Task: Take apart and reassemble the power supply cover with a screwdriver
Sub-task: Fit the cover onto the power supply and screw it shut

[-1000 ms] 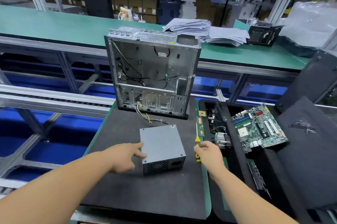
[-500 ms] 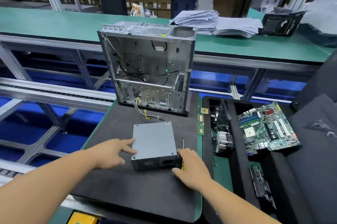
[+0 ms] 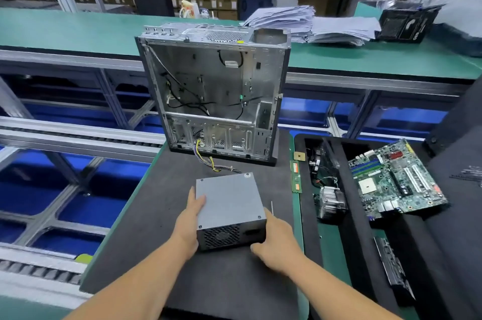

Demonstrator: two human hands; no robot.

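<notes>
The grey power supply [image 3: 229,197] lies flat on the black mat [image 3: 156,228], its fan grille facing me. My left hand [image 3: 187,223] rests against its left side, fingers straight and thumb on the top cover. My right hand [image 3: 276,244] is at the front right corner of the box, curled round a screwdriver [image 3: 271,207]. Only the thin metal shaft shows, pointing away from me beside the box; the handle is hidden in my palm. A bundle of coloured wires [image 3: 214,163] runs from the back of the supply into the open computer case [image 3: 216,90].
The empty case stands upright at the far edge of the mat. To the right, a black foam tray [image 3: 306,228] holds a motherboard [image 3: 393,179], a heat sink [image 3: 332,202] and a memory stick [image 3: 295,176]. Paper stacks [image 3: 313,25] lie on the green bench behind. A conveyor runs at the left.
My right hand picked up the screwdriver from the mat's right edge and came to the supply's front right corner. My left hand slid forward along the left side, thumb onto the cover.
</notes>
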